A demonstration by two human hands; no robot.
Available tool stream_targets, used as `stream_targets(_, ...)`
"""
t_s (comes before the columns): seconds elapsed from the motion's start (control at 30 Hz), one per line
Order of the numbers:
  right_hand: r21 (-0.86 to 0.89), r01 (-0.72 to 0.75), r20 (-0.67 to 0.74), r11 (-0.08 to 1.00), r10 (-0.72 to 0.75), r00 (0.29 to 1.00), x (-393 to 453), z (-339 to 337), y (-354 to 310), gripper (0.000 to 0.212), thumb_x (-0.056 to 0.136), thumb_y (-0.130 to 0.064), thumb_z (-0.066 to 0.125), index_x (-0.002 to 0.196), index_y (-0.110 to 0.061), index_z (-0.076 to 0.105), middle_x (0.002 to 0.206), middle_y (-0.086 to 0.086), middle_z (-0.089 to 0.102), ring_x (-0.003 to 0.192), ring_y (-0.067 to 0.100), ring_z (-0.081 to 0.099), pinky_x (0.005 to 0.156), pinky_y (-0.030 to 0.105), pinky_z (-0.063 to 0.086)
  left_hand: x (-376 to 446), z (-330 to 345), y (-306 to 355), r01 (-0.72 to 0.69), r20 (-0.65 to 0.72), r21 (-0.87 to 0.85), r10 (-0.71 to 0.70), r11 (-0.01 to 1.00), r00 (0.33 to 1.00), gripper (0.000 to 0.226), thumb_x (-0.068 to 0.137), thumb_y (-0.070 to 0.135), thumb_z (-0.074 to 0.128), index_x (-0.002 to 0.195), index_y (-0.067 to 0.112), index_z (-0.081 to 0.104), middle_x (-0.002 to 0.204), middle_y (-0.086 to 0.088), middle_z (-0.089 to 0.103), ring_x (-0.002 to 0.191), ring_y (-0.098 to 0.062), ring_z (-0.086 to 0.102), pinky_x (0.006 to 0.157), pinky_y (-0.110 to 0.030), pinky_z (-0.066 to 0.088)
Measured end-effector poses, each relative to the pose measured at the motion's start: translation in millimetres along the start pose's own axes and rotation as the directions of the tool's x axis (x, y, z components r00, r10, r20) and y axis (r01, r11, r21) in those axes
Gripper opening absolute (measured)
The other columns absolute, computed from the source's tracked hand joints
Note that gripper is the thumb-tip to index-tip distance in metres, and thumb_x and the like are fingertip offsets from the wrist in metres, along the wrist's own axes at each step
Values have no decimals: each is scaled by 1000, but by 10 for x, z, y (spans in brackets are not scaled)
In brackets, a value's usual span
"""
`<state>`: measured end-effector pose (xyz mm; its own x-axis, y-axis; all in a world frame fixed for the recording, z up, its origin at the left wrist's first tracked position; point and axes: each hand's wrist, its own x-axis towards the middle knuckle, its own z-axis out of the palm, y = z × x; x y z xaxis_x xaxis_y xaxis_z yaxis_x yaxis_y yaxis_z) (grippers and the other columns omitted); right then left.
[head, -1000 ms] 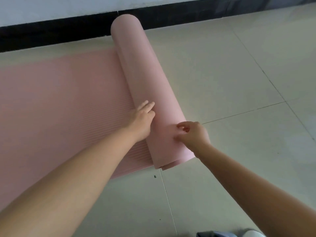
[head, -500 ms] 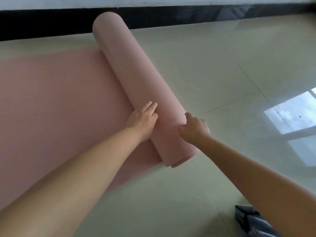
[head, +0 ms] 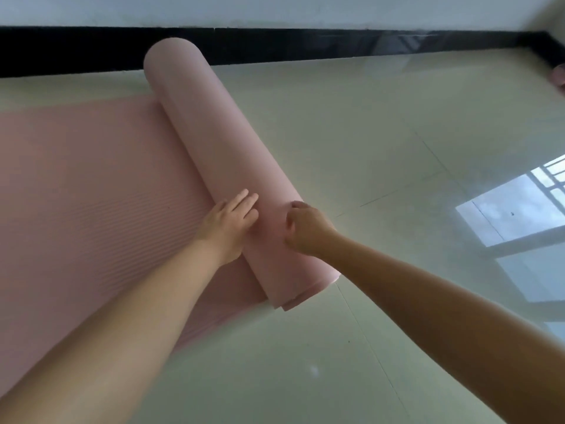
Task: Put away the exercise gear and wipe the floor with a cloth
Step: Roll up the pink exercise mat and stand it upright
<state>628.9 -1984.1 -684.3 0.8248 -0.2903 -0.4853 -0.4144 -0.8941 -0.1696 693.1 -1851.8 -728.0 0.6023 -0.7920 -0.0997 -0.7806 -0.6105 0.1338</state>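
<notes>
Both hands [head: 224, 228] [head: 305, 229] press the half-rolled mat [head: 220, 166]; open floor [head: 382, 148] rightward.

A pink ribbed foam exercise mat [head: 91, 191] lies on the pale glossy tiled floor [head: 382, 142], partly rolled into a thick smooth roll [head: 214, 142]. The left hand [head: 227, 223] presses flat on the roll with straight fingers. The right hand [head: 305, 229] rests on the roll with curled fingers. A black baseboard [head: 305, 45] runs along the white wall [head: 275, 9].

Soft daylight, window glare on glossy floor [head: 397, 148], blurred, bowed edges.
</notes>
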Motion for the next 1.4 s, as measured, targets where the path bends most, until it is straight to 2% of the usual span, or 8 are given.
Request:
stream_targets(0.07,106,36,-77,994,-28,997,-80,123,88,40,87,-14,55,126,-8,49,145,5,37,128,27,40,98,30,38,43,34,27,60,-19,-84,-62,995,998,45,81,5,64,125,2,56,145,-17,44,134,-30,44,107,-36,38)
stream_targets(0.17,299,-1,-189,954,61,980,-182,239,240,60,84,-24,64,137,-11,38,148,5,28,125,23,45,98,28,38,120,28,61,98,-84,-114,-108,989,991,62,67,14,81,125,5,61,109,-21,65,99,-35,66,85,-40,52)
stream_targets(0.3,375,-120,-141,919,184,973,-184,301,429,47,93,-29,50,135,-9,46,157,7,7,142,25,18,114,31,20,186,14,196,208,113,19,-209,978,971,55,98,40,39,149,35,21,141,-8,33,134,-25,31,114,-39,20)
stream_targets(0.47,357,-39,-78,933,72,994,-202,317,469,38,97,-27,41,133,-21,51,158,3,10,147,24,-1,118,38,5,134,-99,341,272,125,62,-278,960,952,44,98,37,40,139,20,43,153,-8,22,147,-22,7,117,-40,12)
stream_targets(0.87,379,-39,-49,925,63,997,-271,322,176,39,93,-18,42,130,-11,51,132,10,42,114,30,49,84,27,37,-232,-205,198,419,154,-2,-413,908,897,46,99,32,41,144,26,37,131,-12,42,124,-28,40,99,-35,37)
stream_targets(1.0,355,-56,-72,933,87,994,-396,392,-57,35,92,-24,45,125,-20,56,137,10,39,126,30,37,105,36,33,-410,-147,59,278,-1,-7,-278,961,961,36,94,23,51,123,2,57,147,-15,37,140,-30,31,108,-44,35)
stream_targets(1.23,396,-28,-106,918,76,992,-643,602,-670,47,90,-14,41,136,-20,35,121,10,53,109,30,50,80,29,36,-758,-232,-532,221,231,20,-220,975,948,59,99,26,38,151,29,10,133,-12,40,129,-29,36,104,-37,35)
stream_targets(1.4,359,-121,42,925,114,993,-729,641,-1208,43,92,-13,41,135,-10,45,117,12,61,78,24,58,68,26,45,-1122,-377,-994,57,204,144,-86,988,975,47,95,11,36,137,30,44,147,-7,27,141,-24,20,110,-38,30)
